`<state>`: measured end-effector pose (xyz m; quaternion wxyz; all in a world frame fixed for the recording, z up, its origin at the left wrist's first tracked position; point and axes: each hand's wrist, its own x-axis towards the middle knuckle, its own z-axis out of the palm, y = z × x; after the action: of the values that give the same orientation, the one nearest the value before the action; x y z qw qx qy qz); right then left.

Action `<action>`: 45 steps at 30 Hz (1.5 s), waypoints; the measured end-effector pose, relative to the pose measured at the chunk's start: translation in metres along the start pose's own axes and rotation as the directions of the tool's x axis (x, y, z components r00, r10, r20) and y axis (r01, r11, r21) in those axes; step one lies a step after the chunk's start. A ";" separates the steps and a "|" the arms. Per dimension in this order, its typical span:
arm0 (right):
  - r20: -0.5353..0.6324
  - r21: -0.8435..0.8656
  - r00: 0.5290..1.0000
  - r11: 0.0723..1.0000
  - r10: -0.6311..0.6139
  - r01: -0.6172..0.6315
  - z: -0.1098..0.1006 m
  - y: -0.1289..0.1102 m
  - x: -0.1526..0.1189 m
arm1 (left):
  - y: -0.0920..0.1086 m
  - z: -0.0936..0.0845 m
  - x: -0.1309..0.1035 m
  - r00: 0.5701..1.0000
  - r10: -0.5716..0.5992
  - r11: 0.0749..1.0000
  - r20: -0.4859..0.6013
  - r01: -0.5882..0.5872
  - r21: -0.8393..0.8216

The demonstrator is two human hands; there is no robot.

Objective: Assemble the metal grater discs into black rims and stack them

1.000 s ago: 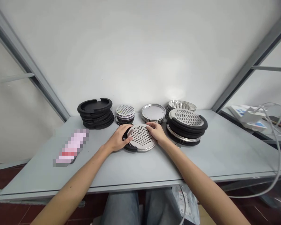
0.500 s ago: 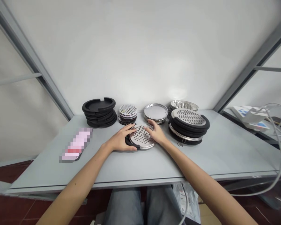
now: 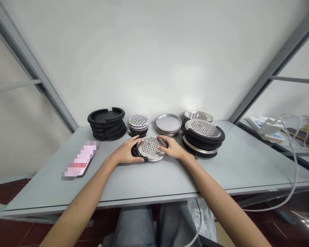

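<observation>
Left hand [image 3: 126,151] is clasped around black holder [image 3: 134,151]; perforated disc [image 3: 149,145], partly ringed by it, is held at its right rim by right hand [image 3: 172,147]. Both are located centrally on the table [image 3: 154,181].

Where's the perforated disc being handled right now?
In the head view, the perforated disc is just below centre, between the left hand and right hand, with the black holder at its left.

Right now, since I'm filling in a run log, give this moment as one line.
left grip: around black holder; right grip: touching perforated disc; black-and-metal stack: right of disc; surface: gray table
</observation>
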<state>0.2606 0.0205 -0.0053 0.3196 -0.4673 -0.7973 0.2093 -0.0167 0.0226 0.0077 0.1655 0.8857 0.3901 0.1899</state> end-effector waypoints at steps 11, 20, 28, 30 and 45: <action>0.235 0.041 0.971 0.999 -0.043 0.034 0.002 0.002 -0.006 | -0.003 0.003 0.000 0.999 0.030 0.999 -0.022 -0.031 -0.038; 0.208 0.080 0.974 0.994 -0.089 0.074 0.010 -0.005 -0.007 | 0.004 0.009 -0.006 0.997 0.074 0.993 -0.021 -0.076 -0.088; 0.191 0.050 0.980 0.998 -0.050 0.041 -0.003 0.003 -0.004 | -0.005 -0.006 -0.006 1.000 0.002 1.000 0.002 -0.002 -0.020; 0.203 0.058 0.979 0.998 -0.027 0.016 -0.007 0.006 -0.004 | -0.009 -0.007 -0.007 1.000 -0.019 1.000 0.002 0.019 -0.016; 0.203 0.082 0.979 0.997 -0.028 0.011 -0.004 0.009 -0.004 | -0.010 0.001 -0.009 0.998 -0.032 0.994 -0.055 0.026 -0.103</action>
<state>0.2707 0.0214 -0.0096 0.2568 -0.4224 -0.8213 0.2847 -0.0281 0.0220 0.0009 0.2024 0.8645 0.3971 0.2323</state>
